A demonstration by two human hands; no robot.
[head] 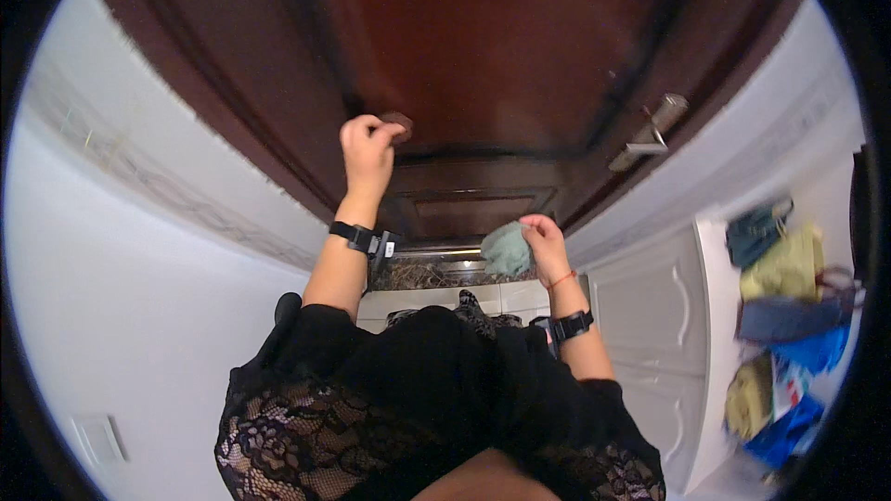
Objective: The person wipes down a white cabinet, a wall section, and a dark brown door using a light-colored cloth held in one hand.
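Observation:
My left hand is raised close to a dark red-brown panelled door, its thumb and fingers bent together. Just beyond the fingertips shows a small brownish rounded shape; whether it is an object in the fingers or a reflection in the glossy door, I cannot tell. Lower and to the right, my right hand pinches a pale green cloth by its edge. The cloth hangs bunched and slightly blurred in front of the door's foot.
A metal lever handle sits on the door's right side. Below the door runs a dark marbled threshold. At right stands a white cabinet with several bags on top. A wall switch is at lower left.

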